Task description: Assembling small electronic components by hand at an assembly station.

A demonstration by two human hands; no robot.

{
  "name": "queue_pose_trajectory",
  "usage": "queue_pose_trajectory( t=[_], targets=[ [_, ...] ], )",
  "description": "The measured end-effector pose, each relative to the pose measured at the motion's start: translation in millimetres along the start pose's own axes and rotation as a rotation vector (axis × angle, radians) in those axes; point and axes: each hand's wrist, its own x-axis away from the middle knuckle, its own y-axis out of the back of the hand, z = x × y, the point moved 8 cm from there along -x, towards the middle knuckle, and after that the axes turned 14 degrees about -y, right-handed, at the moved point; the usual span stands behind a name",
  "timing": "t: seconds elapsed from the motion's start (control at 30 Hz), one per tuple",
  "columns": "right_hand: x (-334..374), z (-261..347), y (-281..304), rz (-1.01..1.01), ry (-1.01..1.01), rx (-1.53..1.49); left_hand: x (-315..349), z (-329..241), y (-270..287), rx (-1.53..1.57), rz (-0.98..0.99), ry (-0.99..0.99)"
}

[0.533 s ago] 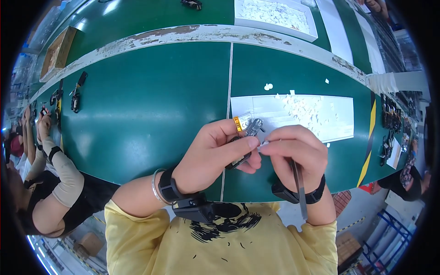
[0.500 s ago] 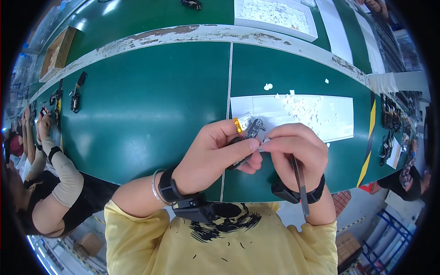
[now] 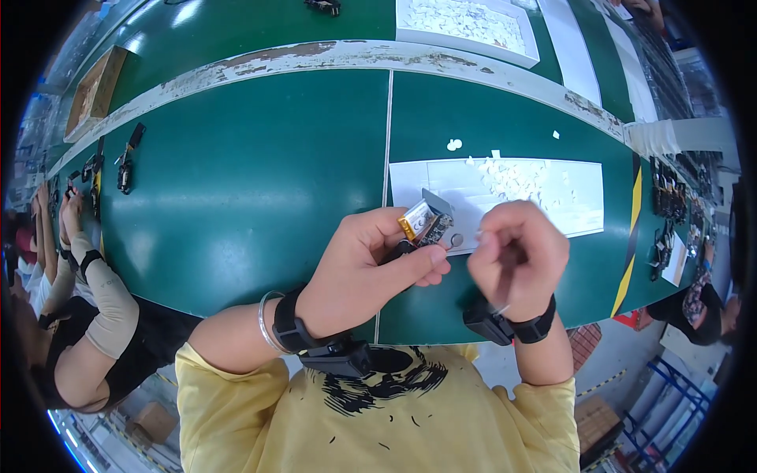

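Left hand pinches a small electronic part; right hand is curled into a fist beside it.

The left hand (image 3: 359, 264) is closed on a small dark circuit module with a gold-wrapped cell (image 3: 424, 222), held just above the near edge of the white sheet (image 3: 576, 201). At its three o'clock, close by but apart, the right hand (image 3: 516, 256) has its fingers drawn together; it may pinch something thin, but blur hides it. Small white pieces (image 3: 516, 177) lie scattered on the sheet at one o'clock. The green table (image 3: 236, 181) spreads beneath, with a white tray (image 3: 465, 27) at twelve.
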Motion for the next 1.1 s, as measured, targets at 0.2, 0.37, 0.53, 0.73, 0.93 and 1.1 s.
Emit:
queue_pose_trajectory(
  t=[0.2, 0.37, 0.53, 0.73, 0.93, 1.1],
  targets=[
    [6, -31, -16, 0.228, -0.24, -0.379, -1, 3, 1, 0.051, 0.002, 0.055],
    [5, -12, -18, 0.206, -0.175, -0.345, 2, 2, -5, 0.088, 0.068, 0.217],
    [1, 7, -10, 0.09, 0.128, -0.025, 4, 2, -11, 0.298, 0.094, 0.217],
    [8, 21, -14, 0.015, 0.291, 0.255, 7, 3, -10, 0.248, 0.074, 0.206],
    [9, 24, -17, 0.0, 0.265, 0.299, 7, 0, -13, 0.223, 0.098, -0.023],
    [8, 21, -18, 0.001, 0.23, 0.262, 7, -3, -13, -0.027, 0.084, -0.123]
  ],
)
